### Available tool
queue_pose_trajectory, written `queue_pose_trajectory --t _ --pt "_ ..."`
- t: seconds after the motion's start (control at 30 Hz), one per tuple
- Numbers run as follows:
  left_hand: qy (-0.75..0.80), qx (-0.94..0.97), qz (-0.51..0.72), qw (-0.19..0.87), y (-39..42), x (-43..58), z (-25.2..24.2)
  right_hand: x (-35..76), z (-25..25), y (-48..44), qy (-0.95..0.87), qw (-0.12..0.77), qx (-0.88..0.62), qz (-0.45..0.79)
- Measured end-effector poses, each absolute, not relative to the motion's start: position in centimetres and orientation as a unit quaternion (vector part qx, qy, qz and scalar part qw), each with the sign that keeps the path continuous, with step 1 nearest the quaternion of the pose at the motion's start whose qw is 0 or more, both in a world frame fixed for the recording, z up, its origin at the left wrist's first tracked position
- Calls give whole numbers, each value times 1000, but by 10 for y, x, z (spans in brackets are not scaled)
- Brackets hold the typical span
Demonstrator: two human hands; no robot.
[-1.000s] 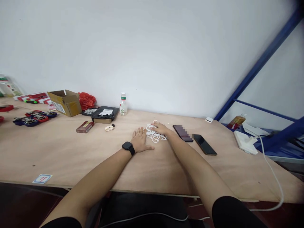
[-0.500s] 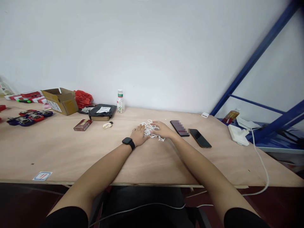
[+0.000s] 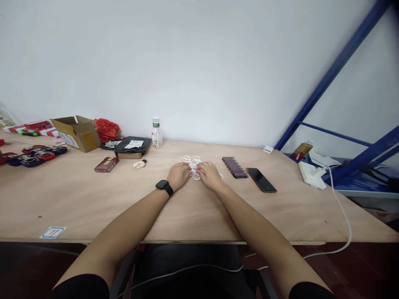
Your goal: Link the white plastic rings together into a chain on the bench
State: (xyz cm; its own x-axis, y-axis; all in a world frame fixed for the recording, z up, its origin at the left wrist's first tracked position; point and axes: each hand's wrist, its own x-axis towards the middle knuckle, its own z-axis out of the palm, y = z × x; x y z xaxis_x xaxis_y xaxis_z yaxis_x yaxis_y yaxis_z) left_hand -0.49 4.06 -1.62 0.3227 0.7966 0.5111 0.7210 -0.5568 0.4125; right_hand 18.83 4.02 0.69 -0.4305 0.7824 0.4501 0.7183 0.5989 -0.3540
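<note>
Several white ring-like pieces point(image 3: 196, 159) lie in a loose cluster at the middle of the wooden table point(image 3: 124, 199). My left hand point(image 3: 180, 174) rests at the cluster's left side, palm down, its curled fingertips on the pieces. It has a black watch point(image 3: 164, 186) on the wrist. From the right, my right hand point(image 3: 209, 173) touches the same cluster, its fingers bent toward my left hand. The fingertips of both hands nearly meet over the pieces. Whether either hand pinches a piece is too small to tell.
Two phones point(image 3: 234, 167) point(image 3: 262, 180) lie right of my hands. A maroon box point(image 3: 106, 164), a black package point(image 3: 133, 145), a bottle point(image 3: 156, 133) and an open carton point(image 3: 76, 133) stand to the left. A white power strip point(image 3: 311, 175) with a cable sits at the right.
My left hand has moved slightly left and its fingers have curled. My right hand has shifted left and lower. The white pieces are spread differently, with some now showing behind and right of my hands.
</note>
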Motion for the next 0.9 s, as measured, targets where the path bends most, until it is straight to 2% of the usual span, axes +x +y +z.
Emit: queue_pose_trajectory --t 0.1,0.27,0.47,0.6,0.73,0.8,0.9 --pt "432 813 387 47 34 -5 -8 189 9 35 -826 357 -417 124" --pt "399 807 434 41 23 -4 2 184 1 36 -749 440 -388 310" --pt "402 798 446 55 16 -3 8 176 -2 35 -702 441 -340 445" --pt "417 785 454 65 14 -4 10 172 -1 27 -715 406 -313 476" --pt "431 768 458 118 17 -7 11 169 1 22 -718 395 -303 487" --pt "434 770 440 156 18 -9 12 171 3 23 -732 392 -323 455" --pt "438 789 382 200 19 -13 13 180 6 28 -770 389 -395 315"
